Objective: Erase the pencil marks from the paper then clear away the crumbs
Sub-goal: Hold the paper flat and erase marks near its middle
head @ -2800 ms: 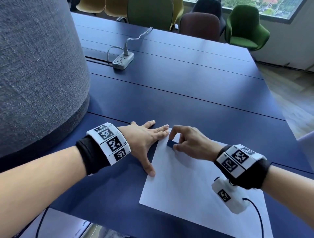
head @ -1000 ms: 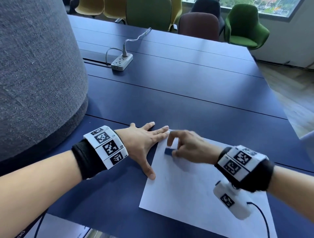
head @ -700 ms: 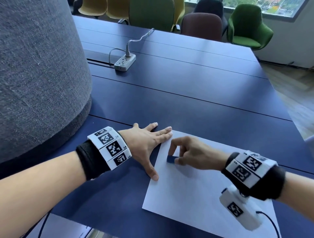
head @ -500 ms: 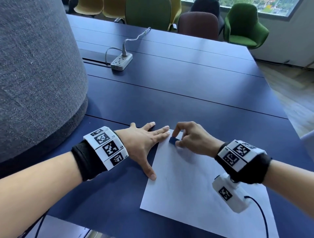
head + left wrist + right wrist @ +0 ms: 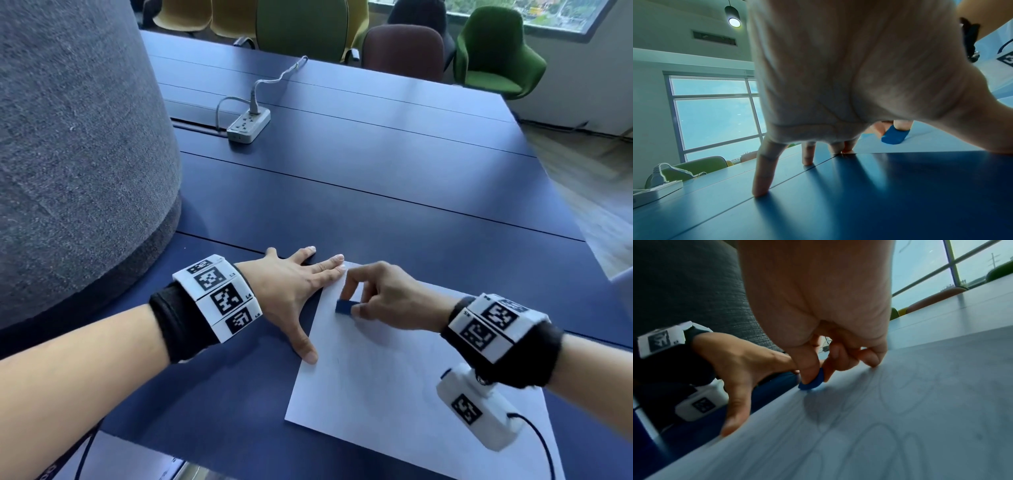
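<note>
The bench has a smooth dark blue top with a soft sheen. The paper is white and matt. The eraser looks like matt blue rubber. The big grey column is covered with rough woven cloth. The power strip is smooth white plastic.

Readable marks: only small codes on the wristbands

The left wristband carries "L3" and "L4" printed beside its black-and-white square tags (the tags themselves hold patterns, no words); the right wristband shows tiny lettering too small to read.
</note>
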A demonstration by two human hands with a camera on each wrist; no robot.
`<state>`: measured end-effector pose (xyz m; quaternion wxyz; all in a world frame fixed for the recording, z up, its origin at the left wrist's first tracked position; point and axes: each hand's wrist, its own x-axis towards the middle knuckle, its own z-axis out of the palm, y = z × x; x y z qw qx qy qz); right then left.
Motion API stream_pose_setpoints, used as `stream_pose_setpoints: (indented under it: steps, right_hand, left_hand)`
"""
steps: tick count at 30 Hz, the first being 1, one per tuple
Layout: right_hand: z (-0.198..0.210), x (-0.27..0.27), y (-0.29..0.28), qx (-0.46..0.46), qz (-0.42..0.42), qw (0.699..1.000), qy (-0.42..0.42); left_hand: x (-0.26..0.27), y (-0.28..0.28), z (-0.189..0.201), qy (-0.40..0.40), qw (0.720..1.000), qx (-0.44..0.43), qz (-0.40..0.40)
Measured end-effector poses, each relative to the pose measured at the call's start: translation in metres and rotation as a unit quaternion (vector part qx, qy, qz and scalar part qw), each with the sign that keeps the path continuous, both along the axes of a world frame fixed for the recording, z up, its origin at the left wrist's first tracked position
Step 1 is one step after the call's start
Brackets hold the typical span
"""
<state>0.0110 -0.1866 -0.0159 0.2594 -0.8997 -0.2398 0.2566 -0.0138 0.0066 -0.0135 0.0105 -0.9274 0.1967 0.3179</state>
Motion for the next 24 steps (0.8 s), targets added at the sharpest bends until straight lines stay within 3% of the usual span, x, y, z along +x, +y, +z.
stream_pose_setpoints:
  steps: [5, 10, 15, 20, 24]
  right_hand:
    - [0.003, 0.017, -0.001, 0.021, -0.079, 0.995, -0.048]
    - [0.002, -0.002, -0.002, -0.012, -0.004, 1.000, 0.003]
    - [0.005, 0.015, -0.004, 0.027, -0.101, 0.994, -0.042]
    - [0.003, -0.020, 0.000, -0.009, 0.020, 1.000, 0.009]
    - [0.007, -0.001, 0.001, 0.004, -0.049, 0.998, -0.039]
  left_hand:
    - [-0.001, 0.001, -0.001, -0.006, 1.000, 0.000, -0.002]
    - [0.000, 0.000, -0.001, 0.001, 1.000, 0.000, 0.001]
    - [-0.001, 0.000, -0.001, -0.005, 1.000, 0.000, -0.002]
    - [0.000, 0.000, -0.002, -0.005, 1.000, 0.005, -0.002]
    - [0.000, -0.001, 0.000, -0.001, 1.000, 0.006, 0.000]
